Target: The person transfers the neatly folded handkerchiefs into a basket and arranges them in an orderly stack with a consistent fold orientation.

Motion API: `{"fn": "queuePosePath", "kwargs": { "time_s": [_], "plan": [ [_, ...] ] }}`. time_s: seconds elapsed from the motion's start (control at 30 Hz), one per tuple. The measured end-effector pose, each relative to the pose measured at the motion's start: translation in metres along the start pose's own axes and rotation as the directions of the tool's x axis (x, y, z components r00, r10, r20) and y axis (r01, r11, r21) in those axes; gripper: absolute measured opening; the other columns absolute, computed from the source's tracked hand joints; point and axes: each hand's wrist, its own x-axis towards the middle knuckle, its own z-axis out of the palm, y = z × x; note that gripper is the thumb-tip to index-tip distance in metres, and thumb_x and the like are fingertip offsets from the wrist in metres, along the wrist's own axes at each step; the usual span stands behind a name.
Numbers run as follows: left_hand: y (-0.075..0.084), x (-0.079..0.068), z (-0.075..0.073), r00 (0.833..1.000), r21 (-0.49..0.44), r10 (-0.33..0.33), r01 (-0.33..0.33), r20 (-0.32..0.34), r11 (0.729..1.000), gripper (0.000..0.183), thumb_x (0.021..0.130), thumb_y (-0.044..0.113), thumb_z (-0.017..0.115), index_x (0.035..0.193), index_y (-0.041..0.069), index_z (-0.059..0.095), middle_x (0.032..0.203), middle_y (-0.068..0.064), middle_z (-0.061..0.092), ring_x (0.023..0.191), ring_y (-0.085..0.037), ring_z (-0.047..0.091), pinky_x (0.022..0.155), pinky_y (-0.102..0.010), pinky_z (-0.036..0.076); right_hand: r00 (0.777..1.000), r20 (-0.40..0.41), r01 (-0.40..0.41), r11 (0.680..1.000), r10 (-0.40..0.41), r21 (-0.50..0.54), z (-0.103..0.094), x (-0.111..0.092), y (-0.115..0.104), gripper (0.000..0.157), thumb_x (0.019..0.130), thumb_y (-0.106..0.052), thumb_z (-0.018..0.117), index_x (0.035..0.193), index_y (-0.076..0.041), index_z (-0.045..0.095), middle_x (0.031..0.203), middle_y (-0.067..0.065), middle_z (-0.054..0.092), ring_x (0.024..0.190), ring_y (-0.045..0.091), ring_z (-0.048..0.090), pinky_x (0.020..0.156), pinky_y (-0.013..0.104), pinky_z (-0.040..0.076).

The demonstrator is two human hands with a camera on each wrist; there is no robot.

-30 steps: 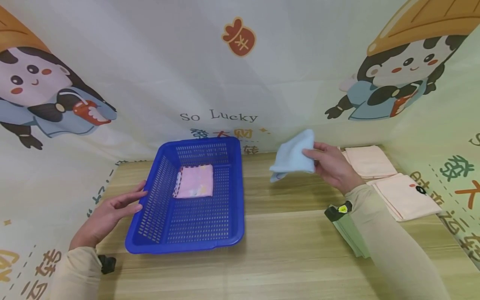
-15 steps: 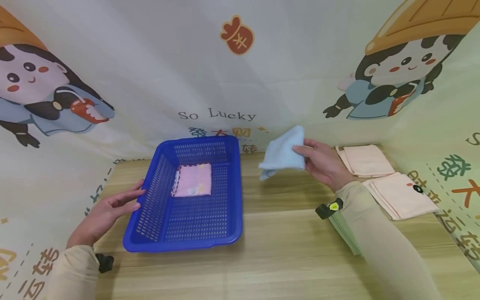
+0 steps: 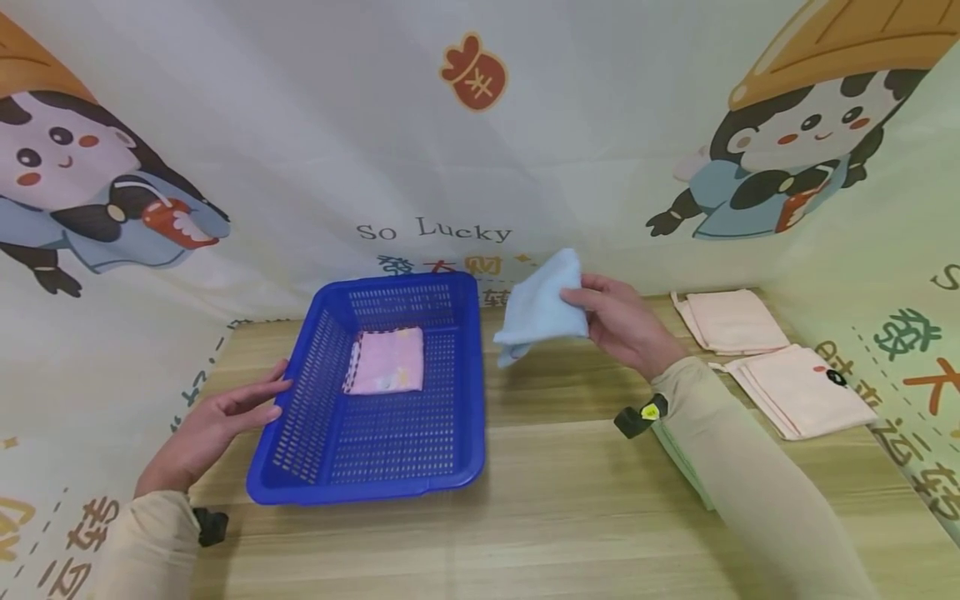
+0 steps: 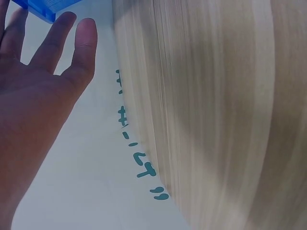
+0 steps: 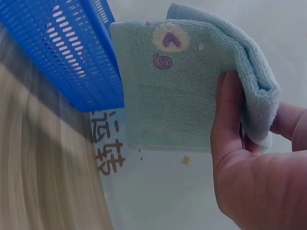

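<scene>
My right hand pinches a folded light-blue towel between thumb and fingers, holding it above the table just right of a blue plastic basket. The right wrist view shows the towel's folded edge in the grip and purple and cream embroidery on its face. With fingers extended, my left hand touches the basket's left side; the left wrist view catches only a corner of the basket past the fingertips. Inside the basket, a folded pink towel lies flat towards the back.
Two folded pale-pink towels lie at the table's right side, one behind the other. A green folded cloth is partly hidden under my right forearm. A printed curtain closes off the back and sides of the wooden table.
My right hand has carried the light-blue towel leftward, closer to the basket's right rim. My left hand and the basket stay in place.
</scene>
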Motion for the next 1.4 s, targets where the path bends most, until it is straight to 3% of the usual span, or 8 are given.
{"fn": "queuePosePath", "kwargs": {
  "time_s": [0.33, 0.63, 1.03, 1.4],
  "plan": [
    [0.003, -0.002, 0.000, 1.000, -0.002, -0.009, 0.009, -0.002, 1.000, 0.058, 0.099, 0.046, 0.063, 0.150, 0.020, 0.052, 0.169, 0.015, 0.024, 0.160, -0.036, 0.006, 0.117, -0.076, 0.014, 1.000, 0.023, 0.003, 1.000, -0.003, -0.004, 0.012, 0.003, -0.001, 0.056, 0.107, -0.012, 0.049, 0.157, 0.000, 0.028, 0.144, 0.007, 0.047, 0.128, 0.018, 0.051, 0.094, 0.021, 0.054],
    [0.004, -0.002, -0.002, 1.000, 0.012, -0.016, 0.017, -0.003, 1.000, 0.058, 0.099, 0.048, 0.062, 0.150, 0.021, 0.052, 0.169, 0.016, 0.025, 0.160, -0.036, 0.007, 0.117, -0.075, 0.016, 0.999, 0.037, 0.016, 0.999, -0.017, 0.047, 0.026, 0.009, -0.005, 0.055, 0.106, -0.008, 0.050, 0.156, 0.002, 0.030, 0.139, 0.007, 0.049, 0.122, 0.016, 0.054, 0.093, 0.021, 0.055],
    [0.001, -0.001, -0.001, 1.000, 0.027, -0.018, 0.018, -0.002, 0.999, 0.060, 0.099, 0.048, 0.062, 0.151, 0.019, 0.052, 0.170, 0.011, 0.023, 0.160, -0.038, 0.009, 0.116, -0.077, 0.018, 0.998, 0.047, 0.039, 0.999, -0.040, 0.037, 0.048, 0.015, -0.008, 0.054, 0.104, -0.008, 0.053, 0.154, 0.002, 0.034, 0.137, 0.008, 0.051, 0.120, 0.017, 0.055, 0.091, 0.021, 0.056],
    [0.003, -0.001, -0.001, 1.000, 0.026, -0.011, 0.011, 0.005, 1.000, 0.059, 0.100, 0.049, 0.061, 0.151, 0.022, 0.051, 0.169, 0.017, 0.023, 0.160, -0.037, 0.008, 0.116, -0.076, 0.019, 0.996, 0.071, 0.058, 0.998, -0.061, 0.040, 0.070, 0.025, -0.011, 0.053, 0.103, -0.007, 0.055, 0.152, 0.002, 0.038, 0.143, 0.011, 0.051, 0.122, 0.019, 0.056, 0.093, 0.023, 0.055]
  ]
}}
